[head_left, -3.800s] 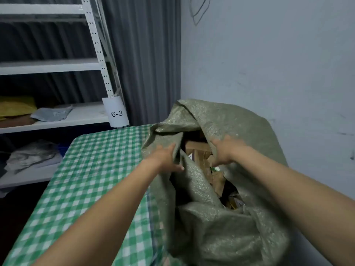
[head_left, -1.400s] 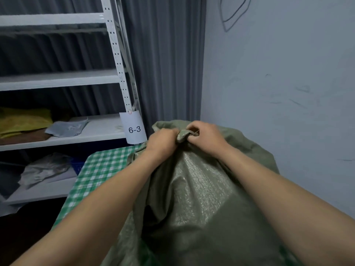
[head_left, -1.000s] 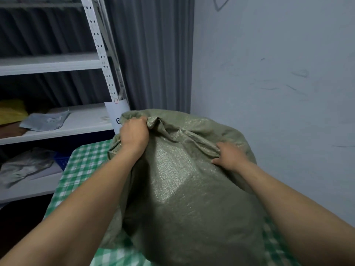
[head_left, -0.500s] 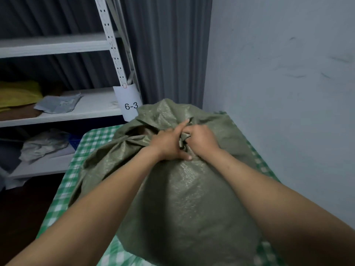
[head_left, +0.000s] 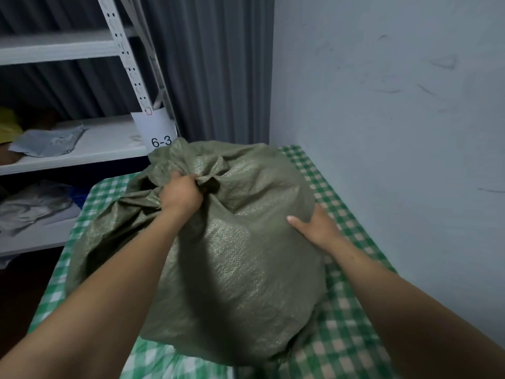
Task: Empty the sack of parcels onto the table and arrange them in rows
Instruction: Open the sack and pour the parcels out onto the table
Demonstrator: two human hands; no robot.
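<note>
Behind sack (head_left: 240, 263), shelf tag (head_left: 155, 129) reads "6-3".

Right of sack (head_left: 240, 269): narrow bare strip of checked table (head_left: 345, 337), then wall (head_left: 396, 132). Behind sack: shelf rack (head_left: 90, 149), curtain (head_left: 216, 77) close. Left of sack: slim table edge, dark open gap.

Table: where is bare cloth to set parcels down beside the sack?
Widest bare cloth on the table is the near right corner, between the sack and the wall. A narrower strip runs along the wall past the right hand. The left edge is crowded by slack sack fabric.
</note>
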